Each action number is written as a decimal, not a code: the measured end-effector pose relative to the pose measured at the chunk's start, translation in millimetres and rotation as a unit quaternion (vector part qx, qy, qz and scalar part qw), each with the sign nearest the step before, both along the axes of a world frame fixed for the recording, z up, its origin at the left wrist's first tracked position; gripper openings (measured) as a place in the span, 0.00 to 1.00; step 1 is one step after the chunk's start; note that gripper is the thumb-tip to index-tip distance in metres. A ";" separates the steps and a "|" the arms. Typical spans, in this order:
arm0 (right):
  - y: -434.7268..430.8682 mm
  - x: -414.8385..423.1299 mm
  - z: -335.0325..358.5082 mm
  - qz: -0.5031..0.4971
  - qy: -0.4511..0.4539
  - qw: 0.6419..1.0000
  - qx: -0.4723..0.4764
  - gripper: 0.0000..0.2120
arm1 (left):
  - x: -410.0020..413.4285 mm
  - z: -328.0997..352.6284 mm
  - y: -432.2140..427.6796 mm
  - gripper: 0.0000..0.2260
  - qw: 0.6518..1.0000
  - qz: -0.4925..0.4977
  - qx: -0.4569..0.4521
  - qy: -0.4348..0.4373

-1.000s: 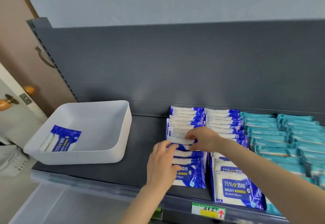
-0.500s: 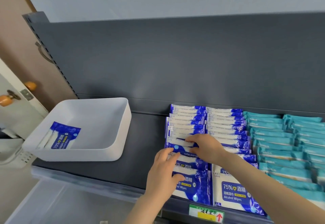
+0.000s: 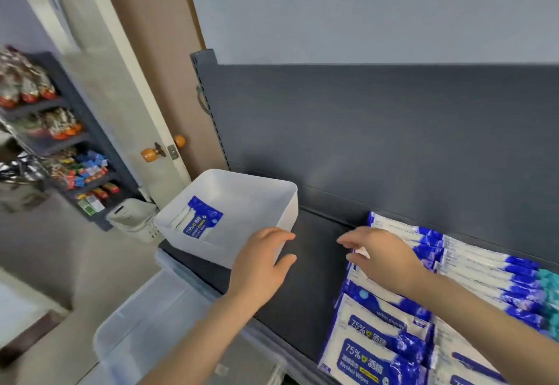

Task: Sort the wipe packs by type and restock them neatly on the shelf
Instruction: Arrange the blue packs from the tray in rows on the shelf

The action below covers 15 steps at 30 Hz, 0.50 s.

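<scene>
Grey shelf [image 3: 317,266] open between left hand [image 3: 260,263] by bin [image 3: 286,203], right hand [image 3: 384,257] at packs [image 3: 484,266]

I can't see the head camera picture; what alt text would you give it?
A person's two bare hands hover over a dark grey shelf: the left hand near a white bin holding one blue wipe pack, the right hand above rows of blue alcohol wipe packs. Teal packs show far right.
</scene>
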State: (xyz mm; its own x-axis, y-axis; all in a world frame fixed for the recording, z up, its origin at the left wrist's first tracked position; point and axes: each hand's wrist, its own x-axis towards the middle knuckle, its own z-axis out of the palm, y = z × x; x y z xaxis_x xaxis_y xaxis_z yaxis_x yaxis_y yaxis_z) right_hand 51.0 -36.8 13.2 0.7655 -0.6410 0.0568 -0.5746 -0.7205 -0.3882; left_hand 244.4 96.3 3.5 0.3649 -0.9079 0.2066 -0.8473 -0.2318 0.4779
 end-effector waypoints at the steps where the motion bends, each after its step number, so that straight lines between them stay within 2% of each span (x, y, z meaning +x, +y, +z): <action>1: -0.9 10.9 3.3 0.018 -0.004 1.000 -0.001 0.16 | 11.8 5.4 4.3 0.15 1.000 0.021 -0.001 -0.004; 8: 0.3 94.8 20.0 0.116 -0.023 0.993 -0.018 0.16 | 113.9 27.4 34.2 0.14 0.987 0.158 0.010 -0.019; 15: 6.7 191.3 26.5 0.184 0.011 0.983 -0.028 0.18 | 209.8 32.3 26.3 0.16 0.960 0.246 0.131 -0.020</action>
State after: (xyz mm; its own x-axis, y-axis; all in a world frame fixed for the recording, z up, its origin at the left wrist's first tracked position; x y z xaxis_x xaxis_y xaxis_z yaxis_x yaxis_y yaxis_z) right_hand 242.3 -30.1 39.7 0.9460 -0.3177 0.0650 -0.2796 -0.9007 -0.3326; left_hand 454.1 122.6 35.8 0.7598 -0.6499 0.0180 -0.6208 -0.7170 0.3172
